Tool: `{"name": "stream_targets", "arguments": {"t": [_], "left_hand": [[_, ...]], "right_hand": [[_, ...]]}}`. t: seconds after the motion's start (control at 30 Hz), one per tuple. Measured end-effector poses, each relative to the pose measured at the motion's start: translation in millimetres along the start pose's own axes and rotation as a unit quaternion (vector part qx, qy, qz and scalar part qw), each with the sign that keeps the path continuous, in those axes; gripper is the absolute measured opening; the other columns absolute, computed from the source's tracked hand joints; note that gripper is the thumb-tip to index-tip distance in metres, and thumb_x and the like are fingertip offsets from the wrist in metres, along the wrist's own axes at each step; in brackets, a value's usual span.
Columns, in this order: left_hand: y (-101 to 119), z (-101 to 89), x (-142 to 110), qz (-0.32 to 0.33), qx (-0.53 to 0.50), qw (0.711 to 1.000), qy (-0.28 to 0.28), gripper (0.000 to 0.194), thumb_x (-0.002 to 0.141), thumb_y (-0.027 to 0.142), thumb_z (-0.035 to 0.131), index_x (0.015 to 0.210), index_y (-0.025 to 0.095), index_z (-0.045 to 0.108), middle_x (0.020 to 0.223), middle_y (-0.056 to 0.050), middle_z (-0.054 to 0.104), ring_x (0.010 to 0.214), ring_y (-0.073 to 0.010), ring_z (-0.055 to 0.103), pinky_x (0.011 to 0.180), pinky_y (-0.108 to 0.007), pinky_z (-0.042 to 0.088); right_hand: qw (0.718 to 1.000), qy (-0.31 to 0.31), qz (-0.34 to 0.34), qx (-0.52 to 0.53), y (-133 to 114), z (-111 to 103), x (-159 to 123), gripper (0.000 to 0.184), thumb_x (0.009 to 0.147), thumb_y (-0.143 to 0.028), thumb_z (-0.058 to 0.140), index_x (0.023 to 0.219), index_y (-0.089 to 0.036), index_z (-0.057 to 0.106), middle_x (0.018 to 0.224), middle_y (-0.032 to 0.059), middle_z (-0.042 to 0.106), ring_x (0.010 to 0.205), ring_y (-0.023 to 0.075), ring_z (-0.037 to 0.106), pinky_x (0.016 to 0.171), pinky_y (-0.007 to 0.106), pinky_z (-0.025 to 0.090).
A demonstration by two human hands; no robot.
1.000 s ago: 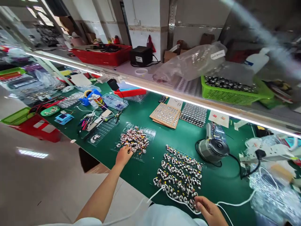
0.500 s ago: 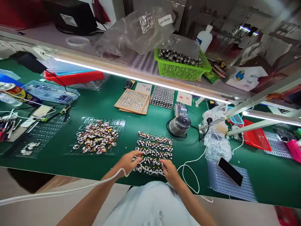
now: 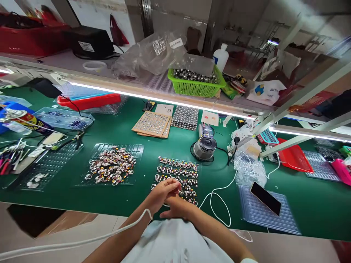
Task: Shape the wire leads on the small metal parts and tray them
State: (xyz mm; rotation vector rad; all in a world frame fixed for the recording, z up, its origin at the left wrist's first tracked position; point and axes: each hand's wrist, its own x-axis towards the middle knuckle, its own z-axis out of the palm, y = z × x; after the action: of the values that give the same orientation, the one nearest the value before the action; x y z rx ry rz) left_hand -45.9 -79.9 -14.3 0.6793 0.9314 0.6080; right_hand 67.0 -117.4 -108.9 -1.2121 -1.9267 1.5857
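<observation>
My left hand (image 3: 163,190) is over the lower part of a clear tray, its fingers curled and thumb pressed in; anything held in them is too small to make out. Crossing beneath it, my right hand (image 3: 177,205) points left with its thumb stretched out apart, and its other fingers are partly hidden behind my left hand. Under and beyond both hands, small white ring-shaped pieces (image 3: 177,171) with silvery balls and yellow and red bits lie in several rows. My hands and forearms cover part of the lower rows.
Left of the rows, a heap of similar pieces (image 3: 112,166) lies on a clear tray (image 3: 138,149). A grey round device (image 3: 205,149) with a cord stands behind. To the right are a white cable (image 3: 219,193) and a phone (image 3: 265,198) on stacked clear trays (image 3: 287,215). A shelf overhangs the back.
My hands were apart at either side of the rows; now they overlap in the middle. The right hand moved left across, the left hand slightly right. The camera view also shifted.
</observation>
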Motion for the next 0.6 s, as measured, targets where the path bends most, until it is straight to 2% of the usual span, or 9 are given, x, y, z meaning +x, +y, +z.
{"name": "stream_targets", "arguments": {"t": [0.1,0.17,0.23,0.3,0.33,0.43,0.53,0.6], "left_hand": [[6,26.6,11,0.039,-0.058,0.997,0.015,0.028,0.067,0.038,0.078,0.075,0.015,0.067,0.075,-0.004,0.065,0.064,-0.012,0.055,0.061,-0.022,0.042],[12,39.9,13,0.052,-0.062,0.997,-0.007,0.028,0.067,0.039,0.078,0.076,0.014,0.067,0.075,-0.004,0.064,0.064,-0.012,0.055,0.061,-0.022,0.042],[17,43.7,13,0.067,-0.042,0.997,-0.014,0.029,0.07,0.04,0.076,0.079,0.014,0.067,0.076,-0.004,0.064,0.065,-0.0126,0.055,0.062,-0.023,0.043],[20,36.7,13,0.083,-0.012,0.996,0.006,0.03,0.072,0.041,0.075,0.085,0.015,0.068,0.078,-0.005,0.065,0.067,-0.0138,0.057,0.064,-0.024,0.045],[20,30.0,13,0.088,0.002,0.996,0.026,0.032,0.072,0.042,0.074,0.088,0.016,0.068,0.079,-0.005,0.066,0.068,-0.0144,0.058,0.065,-0.024,0.046],[14,4.8,17,0.066,0.022,0.993,0.097,0.038,0.066,0.046,0.078,0.09,0.017,0.069,0.081,-0.004,0.068,0.073,-0.0161,0.062,0.069,-0.025,0.05],[-5,-15.5,22,0.002,0.024,0.988,0.151,0.046,0.052,0.046,0.085,0.086,0.019,0.069,0.082,-0.003,0.071,0.073,-0.0165,0.065,0.07,-0.025,0.052],[-25,-21.8,27,-0.033,0.041,0.987,0.149,0.048,0.048,0.047,0.087,0.084,0.02,0.07,0.081,-0.003,0.072,0.072,-0.0168,0.065,0.068,-0.025,0.053]], "right_hand": [[1.0,-0.015,-0.009,0.008,-10,-2,5,0.057,0.059,-0.024,0.081,0.115,-0.021,0.069,0.133,0.0066,0.061,0.123,0.0371,0.049,0.108,0.045,0.032],[0.999,-0.019,-0.003,0.028,-15,-14,-5,0.041,0.067,-0.025,0.075,0.108,-0.021,0.072,0.119,0.0057,0.069,0.111,0.0324,0.058,0.099,0.039,0.041],[0.999,-0.011,0.012,0.049,-17,-35,-29,0.022,0.075,-0.029,0.069,0.095,-0.021,0.075,0.095,0.0032,0.075,0.089,0.025,0.066,0.084,0.033,0.049],[0.996,0.009,0.036,0.079,-15,-61,-65,0.021,0.081,-0.037,0.065,0.091,-0.022,0.074,0.08,0.0009,0.073,0.075,0.0198,0.065,0.074,0.029,0.05],[0.994,0.02,0.047,0.097,-12,-75,-85,0.026,0.079,-0.042,0.067,0.094,-0.023,0.073,0.081,0.0012,0.073,0.076,0.0195,0.065,0.073,0.028,0.05],[0.984,0.035,0.082,0.155,2,-106,-142,0.052,0.076,-0.062,0.062,0.104,-0.019,0.068,0.074,0.0027,0.068,0.069,0.0186,0.066,0.068,0.029,0.051],[0.945,0.045,0.114,0.303,16,-117,-182,0.073,0.06,-0.077,0.065,0.098,-0.015,0.07,0.052,-0.005,0.053,0.048,0.0115,0.054,0.071,0.032,0.05],[0.916,0.057,0.136,0.372,15,-112,-207,0.076,0.053,-0.079,0.069,0.091,-0.014,0.071,0.046,-0.0087,0.044,0.042,0.0085,0.045,0.066,0.032,0.051]]}}
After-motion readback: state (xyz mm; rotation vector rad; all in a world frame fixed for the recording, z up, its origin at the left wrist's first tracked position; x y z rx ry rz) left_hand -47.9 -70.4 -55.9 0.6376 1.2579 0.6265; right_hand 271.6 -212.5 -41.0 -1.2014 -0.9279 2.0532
